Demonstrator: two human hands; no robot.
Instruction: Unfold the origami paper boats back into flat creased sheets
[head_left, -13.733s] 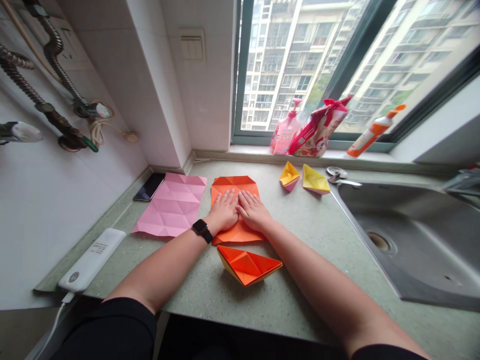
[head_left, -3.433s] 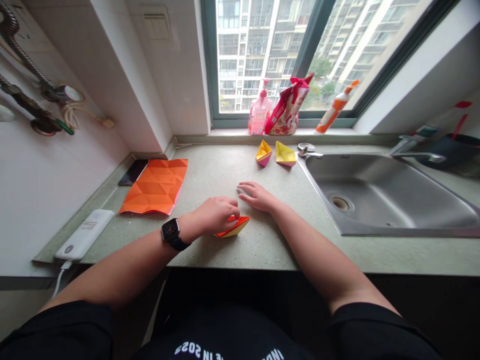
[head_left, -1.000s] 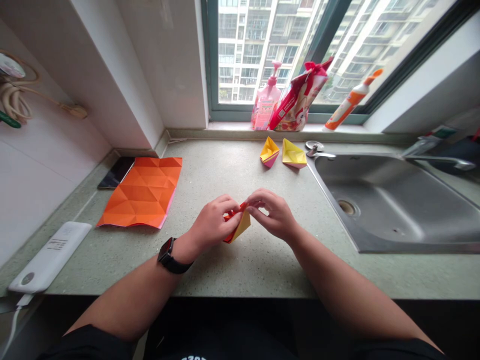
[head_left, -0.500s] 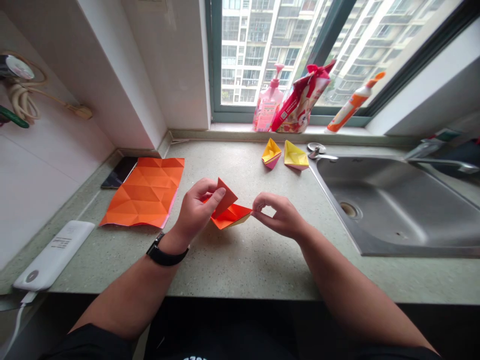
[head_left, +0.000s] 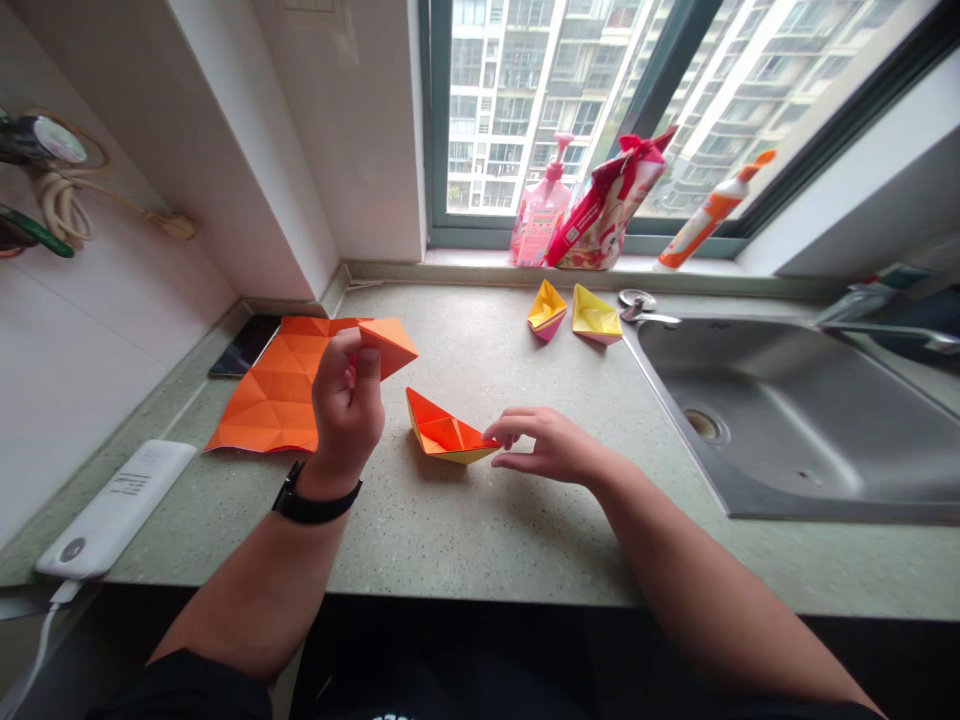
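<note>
My left hand (head_left: 349,395) pinches a folded orange paper piece (head_left: 391,347) between thumb and fingers, raised over the right side of a creased orange sheet (head_left: 270,385). A folded paper boat (head_left: 450,435), orange inside and yellowish outside, rests on the counter between my hands. My right hand (head_left: 544,445) is beside the boat's right tip, its thumb and fingers apart. The fingertips overlap that tip in view; whether they touch it I cannot tell. Farther back stand two small paper boats, one orange-yellow and pink (head_left: 547,312), the other yellow (head_left: 598,317).
A steel sink (head_left: 810,420) is set into the counter at the right. On the windowsill are a pink pump bottle (head_left: 538,220), a red bag (head_left: 611,205) and an orange-white bottle (head_left: 709,215). At left lie a white power bank (head_left: 116,510) and a dark phone (head_left: 244,345).
My left hand has lifted away to the left with the folded orange piece, off the boat. The fingers of my right hand have spread from their pinch at the boat's tip.
</note>
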